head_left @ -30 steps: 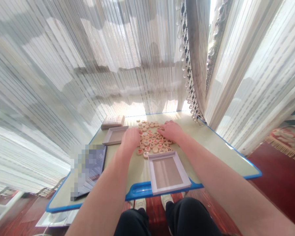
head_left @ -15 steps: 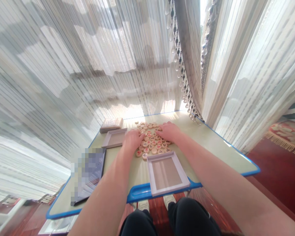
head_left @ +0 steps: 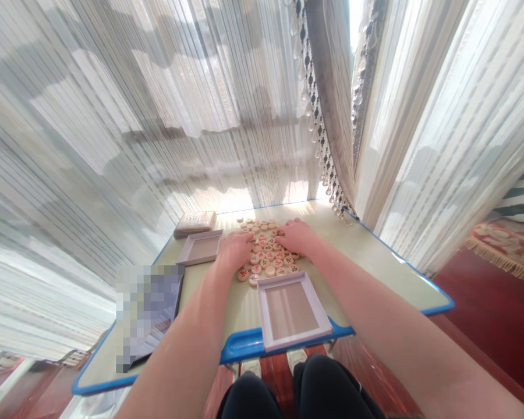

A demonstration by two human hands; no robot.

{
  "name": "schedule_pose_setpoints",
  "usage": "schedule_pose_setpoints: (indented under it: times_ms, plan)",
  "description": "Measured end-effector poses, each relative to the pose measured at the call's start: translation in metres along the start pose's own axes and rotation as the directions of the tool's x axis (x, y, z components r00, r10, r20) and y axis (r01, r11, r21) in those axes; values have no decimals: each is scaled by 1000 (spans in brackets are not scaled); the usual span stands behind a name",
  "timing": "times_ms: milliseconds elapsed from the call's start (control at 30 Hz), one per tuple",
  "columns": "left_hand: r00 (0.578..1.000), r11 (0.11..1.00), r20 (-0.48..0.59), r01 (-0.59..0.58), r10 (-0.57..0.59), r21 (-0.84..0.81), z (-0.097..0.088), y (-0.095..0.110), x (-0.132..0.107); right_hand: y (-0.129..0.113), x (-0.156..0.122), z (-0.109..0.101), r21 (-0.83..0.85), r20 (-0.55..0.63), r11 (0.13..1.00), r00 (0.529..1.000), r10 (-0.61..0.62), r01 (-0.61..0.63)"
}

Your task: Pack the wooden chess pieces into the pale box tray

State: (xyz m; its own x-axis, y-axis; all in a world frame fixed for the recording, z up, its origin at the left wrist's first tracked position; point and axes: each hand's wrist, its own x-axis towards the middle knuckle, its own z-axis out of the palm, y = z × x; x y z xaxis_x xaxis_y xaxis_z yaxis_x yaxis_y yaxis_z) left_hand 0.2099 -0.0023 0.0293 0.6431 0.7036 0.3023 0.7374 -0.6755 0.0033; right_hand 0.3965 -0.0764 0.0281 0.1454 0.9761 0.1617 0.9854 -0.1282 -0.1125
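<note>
Many round wooden Chinese chess pieces with red or black characters lie spread in a loose cluster on the pale table. At the left edge of the cluster rests my left hand, fingers stretched over and against the pieces. My right hand lies on the opposite side, its fingers spread and touching pieces. Neither hand appears to lift a piece, though some fingertips are hidden. In front of the cluster an open shallow box overhangs the blue table edge. Another shallow box part sits left of my left hand.
A flat tan packet or box lies at the back left corner. A dark tablet-like object, partly blurred out, is beside my left forearm. Sheer curtains hang behind the table, with a beaded trim reaching its back right.
The view has shifted slightly, so the table sits a little farther left and lower. My left hand's fingers are drawn in slightly at the cluster's edge; the right hand has barely moved.
</note>
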Motion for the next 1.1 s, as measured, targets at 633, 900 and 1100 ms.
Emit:
schedule_pose_setpoints:
  times_ms: [633,900,1100]
  plan:
    - [994,993,48,-97,100,-63,7,3,3,-2,1,1,23,8,997,997,-80,80]
    - [991,991,-31,-134,133,-10,8,3,2,-4,-1,-1,25,8,994,994,-107,106]
    - [991,991,24,-130,131,-37,9,2,3,-6,-5,-3,84,-1,996,1000,-27,27]
